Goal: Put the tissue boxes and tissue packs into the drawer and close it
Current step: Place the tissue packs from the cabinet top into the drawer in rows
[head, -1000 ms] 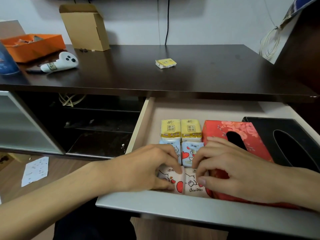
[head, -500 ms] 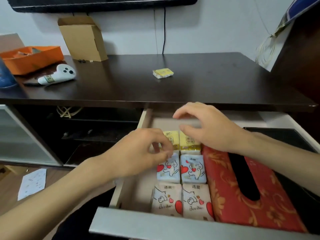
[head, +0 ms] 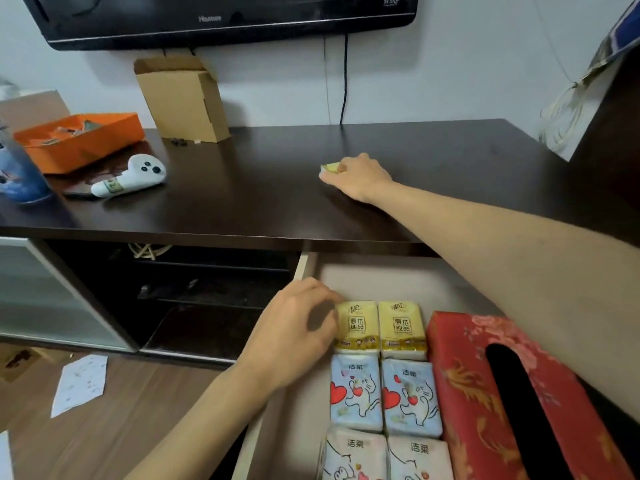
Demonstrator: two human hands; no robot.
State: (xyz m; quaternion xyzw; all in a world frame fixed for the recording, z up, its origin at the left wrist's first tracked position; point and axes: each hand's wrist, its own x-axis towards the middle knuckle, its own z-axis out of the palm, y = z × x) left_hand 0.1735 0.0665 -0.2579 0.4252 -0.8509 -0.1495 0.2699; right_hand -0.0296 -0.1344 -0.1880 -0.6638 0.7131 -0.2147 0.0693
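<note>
The open drawer holds several tissue packs in two columns: two yellow packs at the back, two blue heart-print packs behind two white ones. A red floral tissue box lies to their right. My left hand rests inside the drawer with its fingers curled against the left yellow pack. On the dark tabletop, my right hand covers a small yellow tissue pack, fingers closing around it; only the pack's left end shows.
A white game controller, an orange tray, a blue bottle and an open cardboard box stand on the tabletop's left. A TV hangs above. Paper lies on the floor.
My right hand has left the drawer and reached out over the tabletop onto the small yellow pack. My left hand has slid back beside the yellow packs. The view has tilted up.
</note>
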